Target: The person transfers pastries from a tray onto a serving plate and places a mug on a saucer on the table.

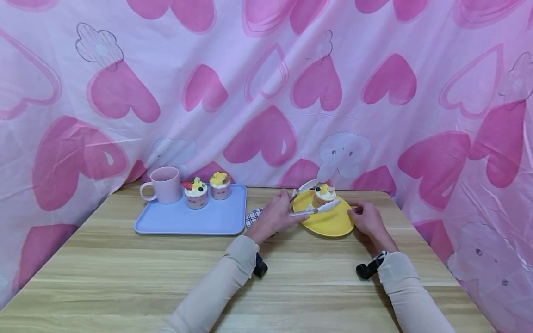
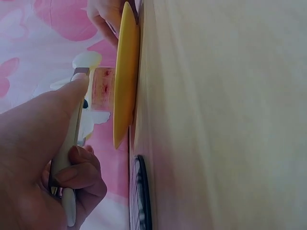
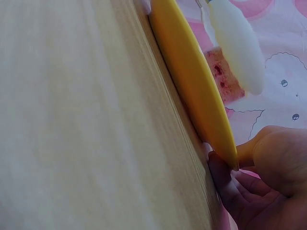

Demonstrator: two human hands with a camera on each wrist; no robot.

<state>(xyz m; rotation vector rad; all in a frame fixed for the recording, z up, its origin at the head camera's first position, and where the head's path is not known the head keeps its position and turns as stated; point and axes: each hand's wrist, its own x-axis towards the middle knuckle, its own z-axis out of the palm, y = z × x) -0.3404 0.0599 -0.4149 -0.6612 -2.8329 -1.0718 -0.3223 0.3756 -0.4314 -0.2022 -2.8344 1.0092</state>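
My left hand (image 1: 275, 217) grips a pair of tongs (image 1: 329, 206) with pale, broad tips. The tong arms are spread, one on each side of a dessert cup (image 1: 324, 196) topped with cream and fruit. That cup stands upright on a yellow plate (image 1: 329, 229); whether the tips touch it I cannot tell. At the plate's right rim, my right hand (image 1: 369, 219) pinches the edge, thumb above and fingers below, as the right wrist view shows. Pink layers of the cup (image 2: 103, 88) are visible in the left wrist view, behind the tongs.
A blue tray (image 1: 187, 223) on the left holds a pink mug (image 1: 165, 186) and two more dessert cups, one with strawberry (image 1: 196, 196) and one with yellow fruit (image 1: 220, 186). Partly under my left hand lies a checked mat (image 1: 252, 217). A heart-patterned cloth (image 1: 262, 134) hangs behind the wooden table (image 1: 316, 286).
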